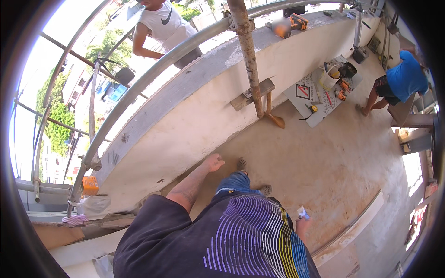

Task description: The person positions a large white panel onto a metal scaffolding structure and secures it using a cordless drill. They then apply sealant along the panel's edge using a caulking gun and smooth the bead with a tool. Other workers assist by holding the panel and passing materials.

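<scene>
Watching remotely, I'm seeing the left hand [213,163] hanging loosely half-curled beside the pale wall [204,109], apparently empty. At near right, the right hand [303,225] is gripping a small white-and-blue item [303,213], fingers mostly closed. A slack grip could be dropping it; the long board [356,229] lying farther right could be tripping a careless step.

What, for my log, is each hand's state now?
Left hand: curled, nothing visible held; can't tell if fully closed.
Right hand: holding a small white-and-blue item.
</scene>
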### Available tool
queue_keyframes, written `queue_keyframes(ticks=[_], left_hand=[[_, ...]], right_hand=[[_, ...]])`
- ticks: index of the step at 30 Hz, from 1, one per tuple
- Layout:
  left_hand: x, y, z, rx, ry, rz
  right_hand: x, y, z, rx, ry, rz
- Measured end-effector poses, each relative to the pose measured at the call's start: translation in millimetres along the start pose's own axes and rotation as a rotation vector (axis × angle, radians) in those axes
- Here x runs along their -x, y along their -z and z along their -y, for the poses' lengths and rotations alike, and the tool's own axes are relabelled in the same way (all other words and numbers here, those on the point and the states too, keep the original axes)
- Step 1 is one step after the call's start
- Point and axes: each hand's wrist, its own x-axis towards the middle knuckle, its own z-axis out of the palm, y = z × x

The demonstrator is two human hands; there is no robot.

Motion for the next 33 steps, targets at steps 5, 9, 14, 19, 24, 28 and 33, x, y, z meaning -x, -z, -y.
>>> queue_keyframes(ticks=[5, 9, 14, 19, 24, 28, 33], left_hand=[[-17, 67, -135, -0.021, -0.320, -0.084], [-26, 153, -169, -0.010, -0.468, -0.404], [-84, 287, -164, 0.106, -0.506, -0.895], [-189, 420, -82, 0.092, -0.502, -0.995], [-244, 483, -114, 0.075, -0.236, -0.572], [-274, 485, -121, 0.155, -0.262, -0.309], [-268, 491, -122, 0.200, -0.287, -0.254]], right_hand=[[9, 11, -16, -0.099, 0.013, -0.073], [49, 10, 34, 0.137, -0.090, -0.149], [82, -19, 68, 0.318, -0.051, -0.132], [74, -98, 166, 0.511, 0.085, -0.038], [56, -172, 256, 0.299, 0.189, -0.050], [62, -219, 338, 0.485, 0.280, 0.025], [67, -251, 365, 0.637, 0.330, 0.074]])
